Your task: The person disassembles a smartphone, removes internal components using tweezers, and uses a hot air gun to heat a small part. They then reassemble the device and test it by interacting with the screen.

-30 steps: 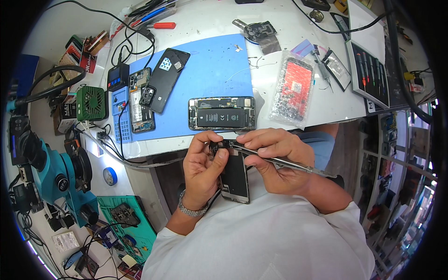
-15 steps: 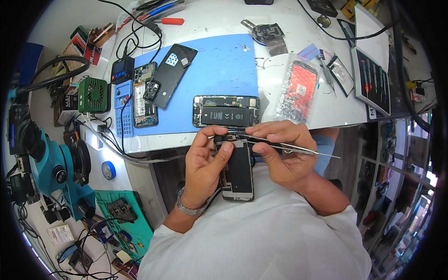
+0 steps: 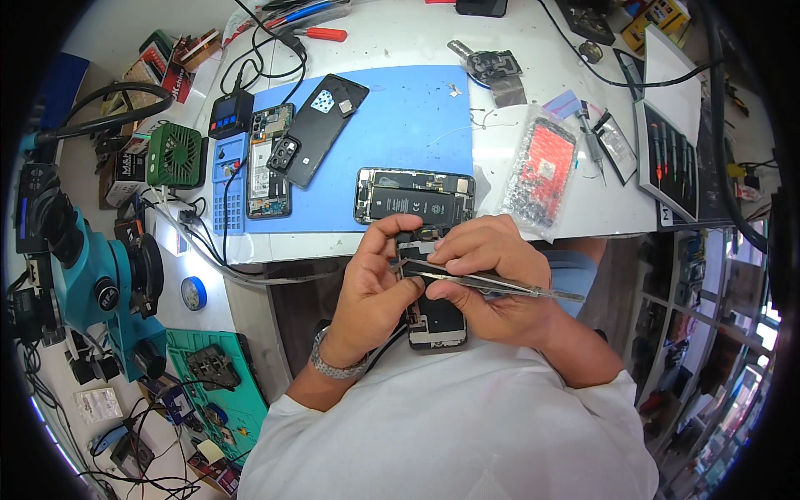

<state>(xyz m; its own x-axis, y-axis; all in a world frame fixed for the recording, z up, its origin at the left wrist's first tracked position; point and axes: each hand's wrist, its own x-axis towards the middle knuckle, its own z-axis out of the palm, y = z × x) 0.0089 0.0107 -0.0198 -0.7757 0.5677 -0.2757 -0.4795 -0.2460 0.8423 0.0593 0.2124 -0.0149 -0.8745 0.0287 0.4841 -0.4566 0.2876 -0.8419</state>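
My left hand [image 3: 375, 292] grips a detached phone screen assembly [image 3: 435, 327], dark back side up, over my lap at the desk's front edge; its fingers curl round the upper left edge. My right hand [image 3: 492, 283] is closed on steel tweezers [image 3: 533, 292], whose tips reach the screen's upper left beside my left fingers. Dark small parts show at the screen's top; their detail is too small to tell. Just beyond lies an opened phone [image 3: 414, 201] with a black battery on the blue mat [image 3: 417, 117].
A dismantled phone [image 3: 267, 187], black back cover [image 3: 321, 121] and green fan [image 3: 176, 156] are at left, near a teal microscope [image 3: 104, 296]. A bubble-wrapped red item [image 3: 542, 167] and screwdriver case [image 3: 667, 154] lie right; cables, a green mat [image 3: 250, 367] and shelves surround the desk.
My left thumb has moved from the screen's top down along its left side. The tweezers have shifted down and left, their tips now at that side. The bench view has shifted slightly right.
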